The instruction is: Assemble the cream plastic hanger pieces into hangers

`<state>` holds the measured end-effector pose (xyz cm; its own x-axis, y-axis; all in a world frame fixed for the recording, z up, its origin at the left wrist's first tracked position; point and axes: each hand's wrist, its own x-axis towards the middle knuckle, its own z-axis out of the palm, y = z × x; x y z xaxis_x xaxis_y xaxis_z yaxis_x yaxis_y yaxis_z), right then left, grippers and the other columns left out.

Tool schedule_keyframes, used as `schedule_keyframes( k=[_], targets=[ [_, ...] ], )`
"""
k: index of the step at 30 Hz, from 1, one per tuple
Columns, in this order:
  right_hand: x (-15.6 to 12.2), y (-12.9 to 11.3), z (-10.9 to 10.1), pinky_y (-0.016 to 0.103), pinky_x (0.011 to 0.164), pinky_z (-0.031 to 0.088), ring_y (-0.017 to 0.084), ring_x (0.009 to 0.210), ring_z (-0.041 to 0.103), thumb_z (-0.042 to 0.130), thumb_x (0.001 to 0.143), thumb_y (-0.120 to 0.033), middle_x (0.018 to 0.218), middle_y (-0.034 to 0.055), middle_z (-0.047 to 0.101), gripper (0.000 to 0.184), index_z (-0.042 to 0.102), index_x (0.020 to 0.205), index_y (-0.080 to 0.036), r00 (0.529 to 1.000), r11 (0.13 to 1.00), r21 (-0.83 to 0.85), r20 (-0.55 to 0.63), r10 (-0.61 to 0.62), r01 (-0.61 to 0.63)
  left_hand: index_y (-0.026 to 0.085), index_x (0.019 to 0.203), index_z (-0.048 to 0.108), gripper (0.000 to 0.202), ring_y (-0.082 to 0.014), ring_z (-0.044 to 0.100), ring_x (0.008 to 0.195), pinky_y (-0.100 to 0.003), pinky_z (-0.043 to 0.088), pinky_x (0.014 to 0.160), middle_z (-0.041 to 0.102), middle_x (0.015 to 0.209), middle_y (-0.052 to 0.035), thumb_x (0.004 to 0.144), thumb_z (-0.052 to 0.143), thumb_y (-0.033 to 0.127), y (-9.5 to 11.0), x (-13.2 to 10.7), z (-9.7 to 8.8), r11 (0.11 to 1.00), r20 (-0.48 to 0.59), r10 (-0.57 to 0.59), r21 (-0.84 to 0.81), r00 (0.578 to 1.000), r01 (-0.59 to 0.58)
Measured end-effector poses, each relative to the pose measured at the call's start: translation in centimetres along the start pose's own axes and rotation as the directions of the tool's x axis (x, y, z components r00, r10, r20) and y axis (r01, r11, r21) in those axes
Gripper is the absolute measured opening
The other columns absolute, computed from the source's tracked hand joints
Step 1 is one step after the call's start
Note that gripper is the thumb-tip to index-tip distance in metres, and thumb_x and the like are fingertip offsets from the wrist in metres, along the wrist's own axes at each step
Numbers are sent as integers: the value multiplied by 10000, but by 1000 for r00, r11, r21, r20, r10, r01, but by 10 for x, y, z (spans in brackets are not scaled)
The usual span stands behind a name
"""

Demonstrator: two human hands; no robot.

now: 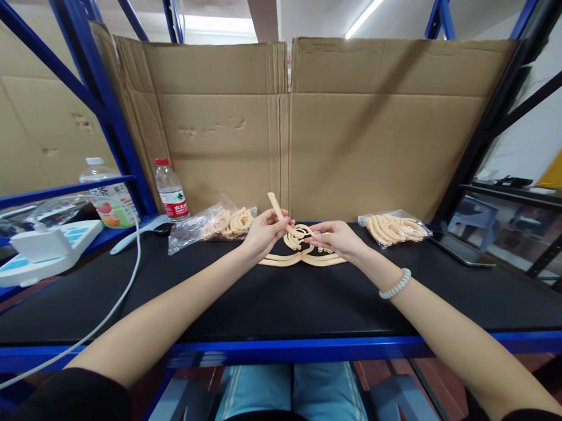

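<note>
Pinched in my left hand [267, 233] is a pale wooden piece [275, 205], its straight end sticking up past the fingers. My right hand [334, 237] has thumb and fingers closed at the right side of a curled pale wooden scroll piece [295, 238] between the hands; whether both hands grip one joined piece I cannot tell. Below them, long curved wooden mouldings [279, 260] lie on the black tabletop [278, 302], meeting near the middle. Small carved bits [324, 249] show under my right hand, partly covered by it.
Clear bags of wooden pieces lie at left [232, 223] and right [393, 228]. A red-capped water bottle [170, 191], a larger bottle [109, 195], a light-handled brush-like tool [139, 233] and a power strip [49, 251] with a white cable [134, 273] are left. Cardboard [380, 134] stands behind.
</note>
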<state>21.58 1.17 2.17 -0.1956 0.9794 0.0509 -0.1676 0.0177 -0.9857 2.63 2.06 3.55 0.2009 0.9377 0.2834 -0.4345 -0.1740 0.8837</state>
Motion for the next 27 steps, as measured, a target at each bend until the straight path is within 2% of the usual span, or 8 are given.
schedule_keyframes(
  k=[6,9,12,14,18,22,27],
  targets=[
    [-5,2,10,276,750,598,163,765,707,600,767,38,763,56,672,176,588,708,-127,1000,989,-148,-23,-11,8,129,844,575,109,-112,640,758,-281,525,788,633,765,-19,765,642,93,0,-15,12,1000,-21,12,-3,1000,-12],
    [-7,3,11,272,682,600,165,723,713,518,842,7,719,21,628,193,502,726,-146,1000,986,-165,2,28,-27,147,846,533,97,-116,648,730,-301,529,784,646,759,-17,809,622,160,3,-17,13,999,-46,23,-22,999,-24],
    [-7,3,11,275,626,592,158,646,708,459,904,-59,688,0,603,174,443,768,-166,997,984,-160,27,79,-74,165,831,464,108,-124,661,677,-302,541,738,658,732,-25,875,551,211,5,-20,13,1000,-109,8,3,994,-7],
    [-7,3,10,271,614,583,145,605,696,478,907,-97,670,-6,598,153,435,780,-171,995,988,-133,43,86,-80,175,831,420,108,-125,668,651,-299,550,711,659,716,-25,918,474,208,4,-22,13,1000,-165,-6,20,986,9],
    [-6,6,13,223,588,544,102,550,647,633,803,-125,623,-23,595,173,467,773,-165,996,1000,-21,89,-5,7,198,847,357,114,-132,685,652,-325,567,721,649,740,-13,948,408,213,-2,-26,14,998,-247,-62,-22,967,59],
    [-7,9,16,204,566,513,86,535,614,758,650,-151,624,-25,617,256,538,780,-155,988,995,58,126,-88,82,215,861,336,153,-148,695,683,-358,570,762,635,784,-9,924,474,235,-8,-29,15,988,-270,-148,-74,951,133],
    [-7,11,17,232,663,538,104,634,645,823,571,-226,704,25,680,306,667,814,-122,983,988,104,137,-124,110,197,876,380,292,-125,676,652,-338,551,787,637,715,10,793,654,142,-13,-31,13,998,-185,-52,-29,981,48]
  ],
)
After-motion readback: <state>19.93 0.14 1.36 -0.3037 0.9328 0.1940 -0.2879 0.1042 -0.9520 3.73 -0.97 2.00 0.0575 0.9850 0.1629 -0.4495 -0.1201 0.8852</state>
